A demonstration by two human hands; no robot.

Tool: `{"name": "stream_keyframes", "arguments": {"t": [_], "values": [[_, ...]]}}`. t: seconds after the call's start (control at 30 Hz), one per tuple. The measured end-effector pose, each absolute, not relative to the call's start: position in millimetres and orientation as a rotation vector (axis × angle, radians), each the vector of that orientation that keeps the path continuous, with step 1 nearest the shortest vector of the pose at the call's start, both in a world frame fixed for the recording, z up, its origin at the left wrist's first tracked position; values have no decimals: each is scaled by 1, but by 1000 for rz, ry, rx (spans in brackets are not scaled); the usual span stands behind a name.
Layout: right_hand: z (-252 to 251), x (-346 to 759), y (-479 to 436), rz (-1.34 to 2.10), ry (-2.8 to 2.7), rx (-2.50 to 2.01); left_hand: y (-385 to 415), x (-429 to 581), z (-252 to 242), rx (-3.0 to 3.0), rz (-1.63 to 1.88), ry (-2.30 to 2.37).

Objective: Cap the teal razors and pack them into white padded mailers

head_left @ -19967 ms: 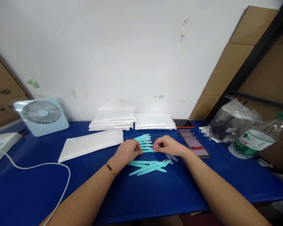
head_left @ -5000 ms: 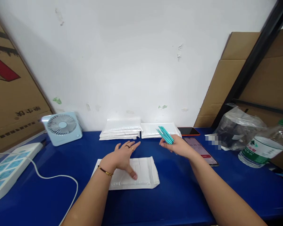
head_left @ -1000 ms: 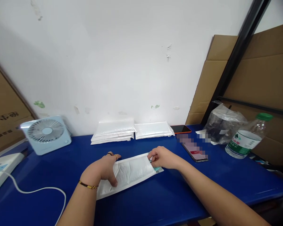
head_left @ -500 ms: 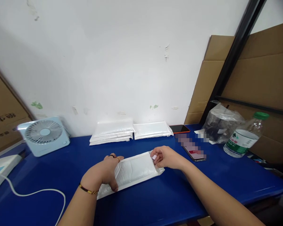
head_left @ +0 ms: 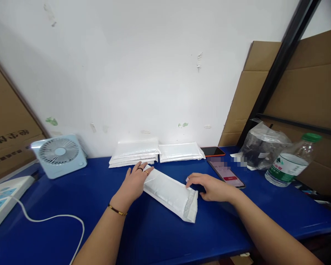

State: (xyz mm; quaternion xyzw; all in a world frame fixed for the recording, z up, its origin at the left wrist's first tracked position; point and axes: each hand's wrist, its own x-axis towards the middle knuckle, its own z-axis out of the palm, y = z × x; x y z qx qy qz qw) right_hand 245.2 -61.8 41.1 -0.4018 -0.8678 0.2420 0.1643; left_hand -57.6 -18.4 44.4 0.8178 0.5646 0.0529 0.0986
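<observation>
A white padded envelope point(head_left: 168, 193) lies slanted on the blue table, its flap end toward the lower right. My left hand point(head_left: 134, 182), wearing rings and a bracelet, grips the envelope's upper left end; its thumb is mostly hidden. At the far long edge near the flap is my right hand point(head_left: 208, 187). Its curved index finger reaches the envelope's edge, the thumb is held apart, and nothing shows between them. Against the wall behind lie a stack of white padded envelopes point(head_left: 136, 148) and a second, lower pile point(head_left: 180, 151).
A light blue fan point(head_left: 60, 151) stands at the left, near a white power strip point(head_left: 8, 200) with a white cable point(head_left: 57, 216). Right of my hands are a lit phone point(head_left: 228, 175), an orange-edged phone point(head_left: 213, 151), a bagged dark object point(head_left: 260, 145) and a green-capped water bottle point(head_left: 289, 163).
The envelope has turned, its flap end swinging down toward me and its left end rising away. My left hand has moved farther back with it. My right hand has come off the flap opening.
</observation>
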Motion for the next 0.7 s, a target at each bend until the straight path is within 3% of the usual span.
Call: {"name": "stream_keyframes", "arguments": {"t": [0.17,0.3,0.43,0.53,0.7], "values": [[31,232,-97,758,-2460,-1073,-52,-40,52,2455,364,1455],[28,217,-127,816,-2443,-1024,-120,-26,49,2361,314,1185],[27,205,-145,839,-2378,-1000,-161,-16,24,2305,442,1323],[17,197,-147,663,-2280,-1151,-160,-10,8,2256,458,1551],[-2,188,-155,-12,-2247,-1141,-141,-6,6,2283,285,1711]]}}
